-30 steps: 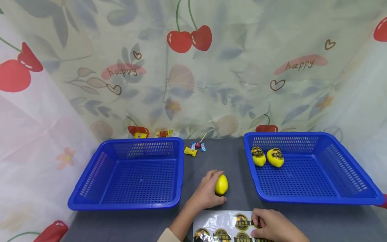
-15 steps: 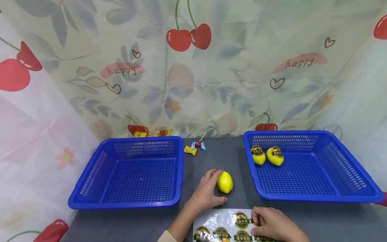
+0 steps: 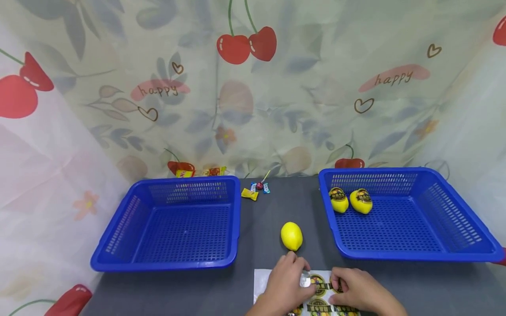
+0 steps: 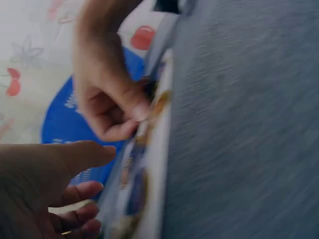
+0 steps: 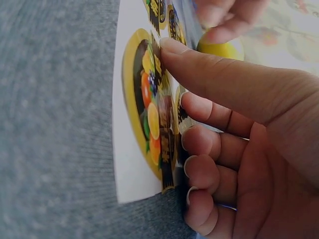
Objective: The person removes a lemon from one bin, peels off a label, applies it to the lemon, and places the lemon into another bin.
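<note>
While both hands work at the near edge of the grey bench (image 3: pixel 276 206), the sticker sheet (image 3: pixel 261 281) lies flat under them, white-backed and printed with round yellow-rimmed fruit labels. The right hand (image 3: pixel 357 292) rests on the sheet's right part; in the right wrist view its thumb and curled fingers (image 5: pixel 209 144) pinch the edge of one round sticker (image 5: pixel 149 109), whose rim is lifted slightly off the backing. The left hand (image 3: pixel 286 285) lies over the sheet's left and middle part, fingers (image 3: pixel 302 265) loosely bent toward the right hand, their tips on the paper. The left wrist view is blurred, so I cannot tell whether that hand grips anything; it seems only to press the sheet down.

Just beyond the sheet, clear of both hands, a bare yellow lemon (image 3: pixel 291 235) sits on the bench between the two baskets. The right blue basket (image 3: pixel 454 245) holds two lemons side by side in its far left corner, the left one (image 3: pixel 339 200) and the right one (image 3: pixel 361 201), each wearing a dark round label. The left blue basket (image 3: pixel 118 245) stands well apart on the other side. Near the back of the bench lie small wrapped sweets (image 3: pixel 254 191), with more wrappers (image 3: pixel 199 172) behind the left basket, against the cherry-printed cloth (image 3: pixel 245 87).
</note>
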